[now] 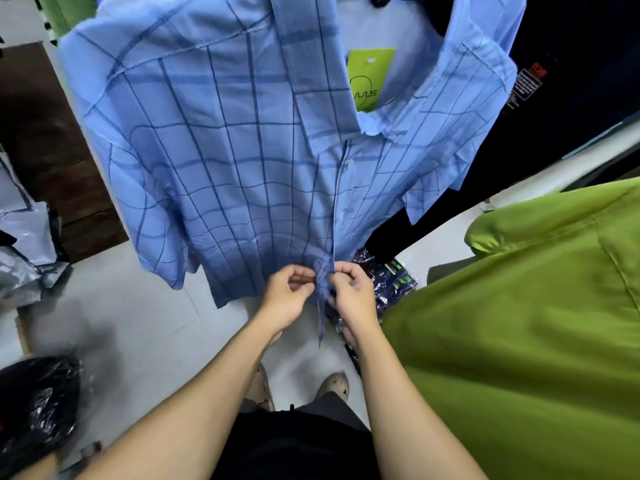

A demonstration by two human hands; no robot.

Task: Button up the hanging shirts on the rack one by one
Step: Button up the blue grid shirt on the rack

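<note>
A light blue checked shirt [242,161] is seen hanging straight ahead, viewed from above. Its button placket [337,209] runs as one long line from the collar down toward the viewer. Both hands are held at the lowest stretch of that line, close together and level. The left hand [289,296] is pinched on the fabric edge from the left. The right hand [349,292] is pinched on the opposite edge from the right. Neither is nearer. Buttons higher up appear fastened. The button being worked is hidden by fingers. A green shirt [519,323] hangs just beside, at right.
</note>
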